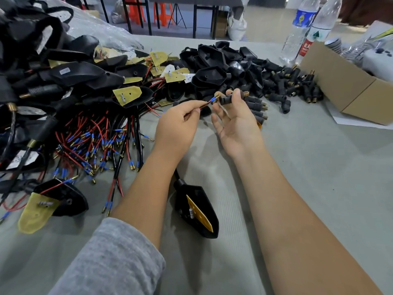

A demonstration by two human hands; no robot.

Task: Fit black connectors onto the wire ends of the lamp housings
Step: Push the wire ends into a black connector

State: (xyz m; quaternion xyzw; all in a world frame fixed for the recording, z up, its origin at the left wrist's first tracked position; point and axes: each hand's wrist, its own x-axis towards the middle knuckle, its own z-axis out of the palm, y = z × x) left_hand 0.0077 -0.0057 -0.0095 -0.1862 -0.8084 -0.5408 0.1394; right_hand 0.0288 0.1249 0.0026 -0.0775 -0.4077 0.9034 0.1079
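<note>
Far left: big heap of wired lamp housings (pixel 70 75), black shells with yellow boards, spilling toward the near edge of the grey worktop (pixel 308 177). In front of the heap, a tangle of red and black wire ends (pixel 102 145) with blue sleeves and brass tips, fanned out on the worktop. Near-left, one housing (pixel 61 196) lies on its own, yellow board (pixel 36 213) hanging out of it toward the left.

Grey sleeve (pixel 110 258) on the left arm, pushed up above the forearm. Left hand (pixel 176 126) raised over the worktop, fingers curled, thumb and forefinger pinching a red-and-black wire pair (pixel 204 105) just behind its blue-sleeved tip. The tip points right, at the connector.

Between the forearms, a lamp housing (pixel 197 209) lies on the worktop, yellow board showing in it; its lead runs up behind the left forearm, so whether it is the wire in the hand I cannot tell.

Right hand (pixel 236 122), palm up, thumb and fingertips clamped on a black connector (pixel 231 99) held roughly level, brass threaded stud at its right end; lower fingers relaxed. Wire tip sits just at the connector's left end, touching or nearly; cannot tell if it has entered.

Behind the hands, a pile of empty black shells (pixel 214 64), then loose black connectors (pixel 291 86) with brass ends spread to the right. Far right: open cardboard box (pixel 340 81), two plastic water bottles (pixel 302 28) standing behind it.
</note>
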